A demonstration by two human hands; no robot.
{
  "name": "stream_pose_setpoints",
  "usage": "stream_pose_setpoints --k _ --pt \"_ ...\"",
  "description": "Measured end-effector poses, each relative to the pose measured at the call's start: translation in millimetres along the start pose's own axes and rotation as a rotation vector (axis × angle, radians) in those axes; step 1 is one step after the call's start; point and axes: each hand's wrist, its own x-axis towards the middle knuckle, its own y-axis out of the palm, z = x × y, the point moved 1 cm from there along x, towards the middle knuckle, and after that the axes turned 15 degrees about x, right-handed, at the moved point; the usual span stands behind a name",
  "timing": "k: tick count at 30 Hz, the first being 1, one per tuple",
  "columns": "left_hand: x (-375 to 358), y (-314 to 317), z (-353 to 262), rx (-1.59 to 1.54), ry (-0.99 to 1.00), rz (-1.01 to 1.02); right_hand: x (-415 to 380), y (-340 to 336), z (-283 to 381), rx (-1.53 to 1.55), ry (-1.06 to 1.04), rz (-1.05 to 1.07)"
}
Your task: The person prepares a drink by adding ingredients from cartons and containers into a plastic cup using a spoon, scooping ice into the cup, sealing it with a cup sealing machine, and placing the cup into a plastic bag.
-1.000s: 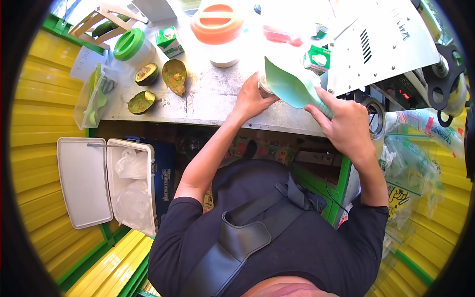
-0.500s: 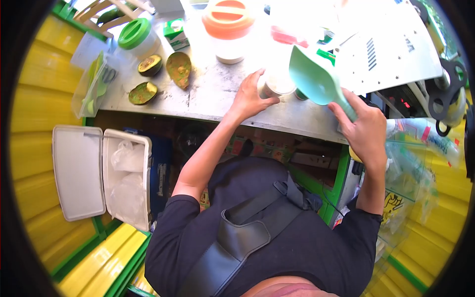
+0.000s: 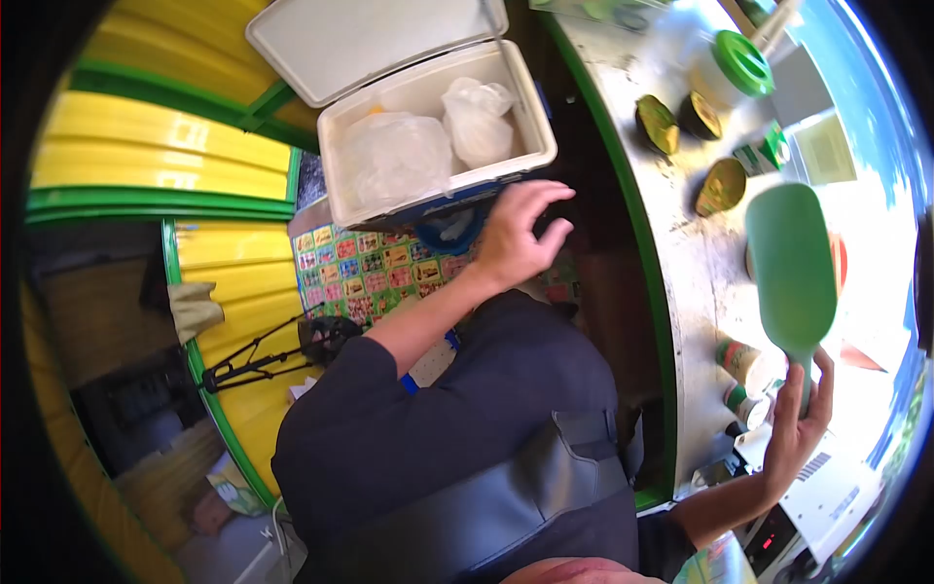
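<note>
My right hand [image 3: 800, 423] grips the handle of a green scoop [image 3: 793, 268], holding it up over the white counter [image 3: 696, 321]. Its broad blade points away from me and partly hides an orange-lidded container [image 3: 839, 263]. My left hand [image 3: 520, 238] is empty, thumb and fingers apart, just in front of an open cooler box [image 3: 537, 117]. Inside the cooler are two translucent white plastic bags [image 3: 399, 156] with contents I cannot make out. A cup [image 3: 741, 362] and a small green-and-white container [image 3: 747, 406] stand on the counter near the scoop.
Avocado pieces [image 3: 721, 187] lie on the counter, near a green-lidded container [image 3: 744, 63] and a green-and-white carton [image 3: 773, 148]. The cooler's lid [image 3: 379, 44] leans back. A black tripod [image 3: 258, 360] stands at left. The counter's green edge [image 3: 637, 234] runs along my right.
My view has swung left to the cooler. My left hand has come away from the cup on the counter and moved to the cooler's front. The scoop stays in my right hand.
</note>
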Motion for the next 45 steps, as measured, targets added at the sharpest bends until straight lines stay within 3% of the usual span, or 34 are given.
stream_pose_setpoints --k 3,5,7,8,10,13,18,21,25,27,36,38,45 --pt "-17 -71 74 0.480 -0.208 -0.325 32 89 44 -0.168 -0.189 0.288" --pt "-27 -118 109 0.636 -0.256 -0.353 37 161 68 -0.127 -0.365 0.432" --pt "-41 -148 145 0.808 -0.351 -0.225 37 237 77 -0.089 -0.437 0.590" --pt "-49 -155 163 0.808 -0.364 -0.218 36 276 76 -0.107 -0.500 0.662" --pt "-59 -163 202 0.308 -0.665 -0.124 36 352 73 -0.203 -0.617 0.795" --pt "-53 -185 216 0.290 -0.616 -0.228 30 454 58 -0.399 -0.642 0.890" --pt "-53 -214 223 0.123 -0.721 -0.291 14 552 56 -0.350 -0.776 0.908" --pt "-52 -221 218 0.135 -0.561 -0.292 11 572 69 -0.392 -0.823 0.863" --pt "-51 -220 217 0.061 -0.503 -0.250 28 585 60 -0.514 -0.838 0.894" --pt "-44 -219 221 0.017 -0.505 -0.259 45 588 50 -0.603 -0.829 1.001" --pt "-30 -232 247 -0.046 -0.472 -0.159 51 551 100 -0.466 -0.670 0.839" --pt "-30 -234 249 -0.077 -0.524 -0.300 38 556 112 -0.372 -0.682 0.856" --pt "-33 -236 253 -0.119 -0.550 -0.318 24 617 74 -0.375 -0.727 0.979"
